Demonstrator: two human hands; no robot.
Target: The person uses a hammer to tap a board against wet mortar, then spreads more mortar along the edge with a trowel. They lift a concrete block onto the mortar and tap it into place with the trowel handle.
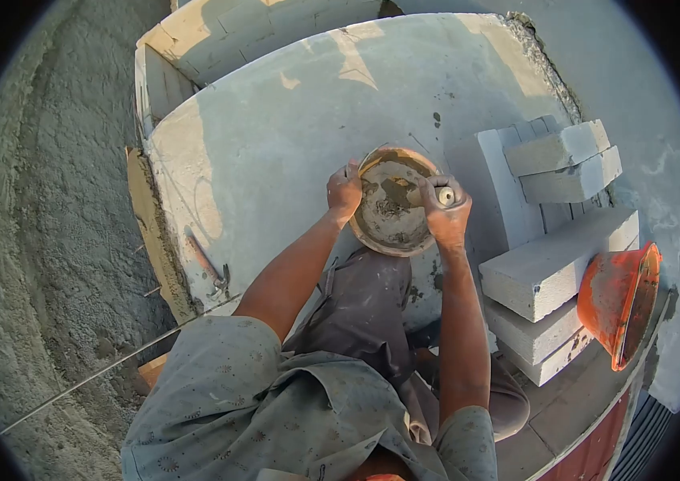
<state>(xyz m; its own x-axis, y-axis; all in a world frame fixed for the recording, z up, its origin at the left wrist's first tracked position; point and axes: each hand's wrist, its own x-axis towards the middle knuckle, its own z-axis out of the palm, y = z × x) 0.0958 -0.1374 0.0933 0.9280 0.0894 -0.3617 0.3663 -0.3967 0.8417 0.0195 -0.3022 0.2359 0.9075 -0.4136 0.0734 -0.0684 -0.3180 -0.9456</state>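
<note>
A round orange-rimmed pan (396,250) of wet grey mortar (388,224) sits in front of my knees. My left hand (345,192) is closed on the left side of its rim, thumb at the top. At the opposite side, my right hand (448,216) wraps round the handle of a trowel (445,196), the butt of the handle facing up at me. The trowel's blade reaches left over the mortar and partly blends in with it.
White blocks (556,256) are stacked at the right, beside a tilted orange tub (606,297). A hammer (210,263) lies on the concrete slab (276,136) at the left, near its broken edge. A thin rod (115,362) crosses the lower left. A curved block wall (236,36) stands behind.
</note>
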